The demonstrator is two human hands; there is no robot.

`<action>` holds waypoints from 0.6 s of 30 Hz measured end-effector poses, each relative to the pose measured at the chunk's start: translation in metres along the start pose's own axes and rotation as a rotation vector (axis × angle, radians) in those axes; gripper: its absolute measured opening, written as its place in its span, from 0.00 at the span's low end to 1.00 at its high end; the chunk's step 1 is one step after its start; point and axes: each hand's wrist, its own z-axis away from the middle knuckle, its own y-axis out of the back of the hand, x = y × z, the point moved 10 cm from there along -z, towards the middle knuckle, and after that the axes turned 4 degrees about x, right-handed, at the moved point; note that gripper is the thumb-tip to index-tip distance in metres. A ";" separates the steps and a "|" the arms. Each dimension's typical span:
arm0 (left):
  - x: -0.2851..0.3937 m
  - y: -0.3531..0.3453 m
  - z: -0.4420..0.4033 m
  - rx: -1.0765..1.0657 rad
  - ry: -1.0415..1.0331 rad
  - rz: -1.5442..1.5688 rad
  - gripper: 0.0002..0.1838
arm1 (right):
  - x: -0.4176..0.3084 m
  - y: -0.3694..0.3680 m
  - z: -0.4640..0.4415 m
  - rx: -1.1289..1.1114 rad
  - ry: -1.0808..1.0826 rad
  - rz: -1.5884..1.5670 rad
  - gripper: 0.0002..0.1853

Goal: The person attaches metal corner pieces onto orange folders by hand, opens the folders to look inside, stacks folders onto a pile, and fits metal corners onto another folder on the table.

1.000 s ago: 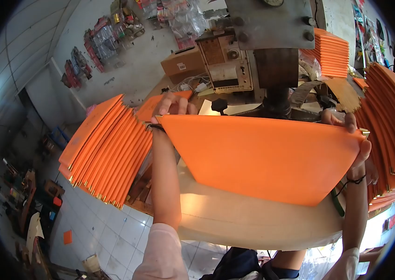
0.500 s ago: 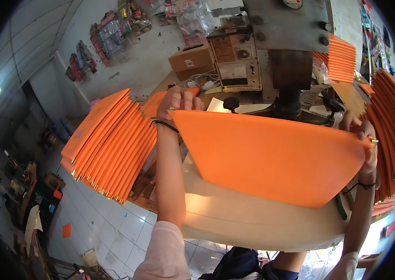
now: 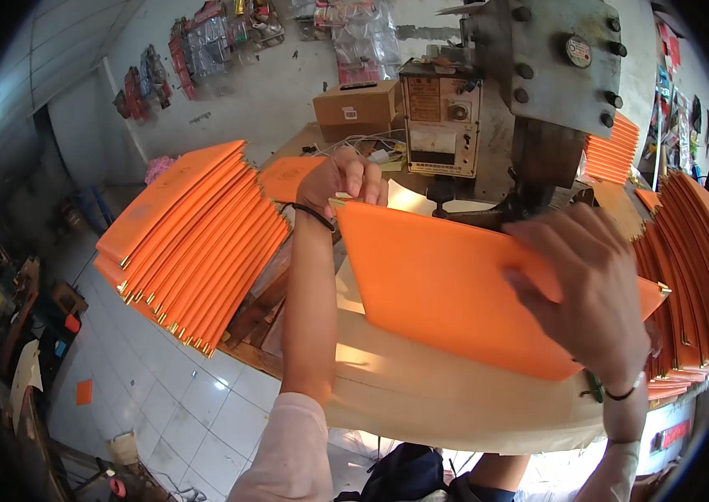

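Observation:
An orange folder (image 3: 438,284) with brass-coloured metal corners stands tilted on edge over the pale worktop in front of me. My left hand (image 3: 346,177) is closed at its upper left corner, the fingertips partly hidden behind the cover. Across the right part of the folder's near face is my right hand (image 3: 585,284), slightly blurred, its thumb and fingers apart. Whether its fingers touch the cover I cannot tell. A metal corner at the folder's far right end shows beyond that hand.
Behind the folder rises a heavy press machine (image 3: 560,67) beside a control box (image 3: 442,121). A stack of orange folders (image 3: 191,243) stands at left, another stack (image 3: 685,268) at right. A cardboard box (image 3: 357,109) sits at the back.
My right hand has left the folder's right corner and moved left across its near face. My left hand keeps the upper left corner. The view has shifted slightly.

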 end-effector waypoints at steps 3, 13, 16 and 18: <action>0.001 0.006 0.003 0.055 -0.005 -0.008 0.15 | -0.016 -0.014 -0.011 0.030 -0.029 -0.039 0.18; -0.004 0.027 0.013 0.157 0.022 -0.094 0.20 | -0.031 -0.012 0.000 -0.027 0.004 -0.132 0.20; -0.001 0.034 0.017 0.199 0.036 -0.119 0.18 | -0.034 -0.015 0.004 -0.111 -0.050 -0.173 0.22; -0.004 0.027 0.013 0.141 0.019 -0.060 0.18 | -0.034 -0.014 0.003 -0.142 -0.067 -0.136 0.24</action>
